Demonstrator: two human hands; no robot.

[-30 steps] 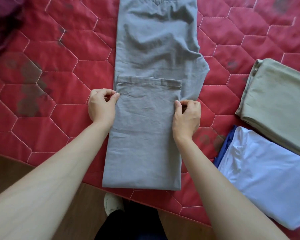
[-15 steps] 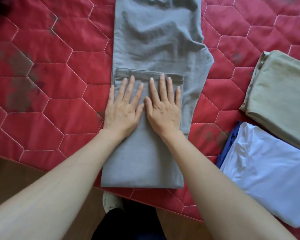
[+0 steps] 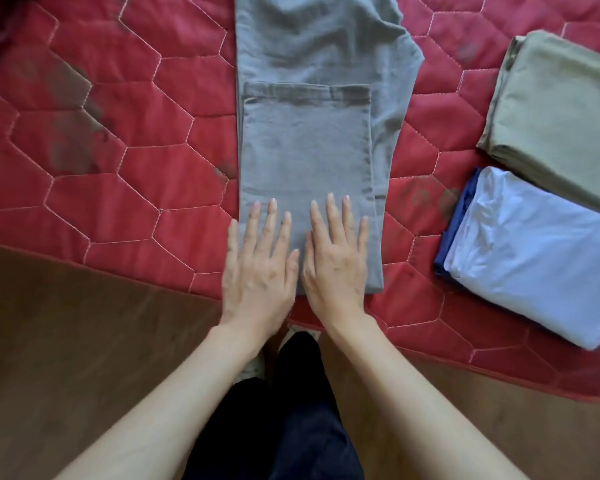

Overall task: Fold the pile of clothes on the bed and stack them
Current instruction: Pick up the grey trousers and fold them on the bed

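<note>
A: Where are the trousers right now?

B: The grey trousers (image 3: 305,140) lie in the centre of the frame on the red quilted bed (image 3: 136,174), running from the top edge down to the near edge of the mattress. The leg end is folded back on itself, its hem lying across the middle of the garment.

A: And the hands?

B: Both are flat. The left hand (image 3: 257,268) and right hand (image 3: 336,261) lie side by side at the lower end of the fold, fingers straight, pressing and grasping nothing. No grip is closed on the cloth.

A: What could spoil it?

B: I'd judge the folded end sits very close to the bed's edge, above the wooden floor (image 3: 66,358). A pull toward the body could drag it over the edge. The upper layer is also narrower than the one beneath, so the next fold may come out crooked. The top part looks rumpled, and creases there could get pressed in.

A: Any containers?

B: None visible. Finished pieces simply lie on the bed at the right: an olive folded garment (image 3: 561,116) at upper right, and a white folded garment (image 3: 541,258) below it, on top of something dark blue (image 3: 459,216). Something dark purple shows at the upper left corner; I can't tell what.
</note>
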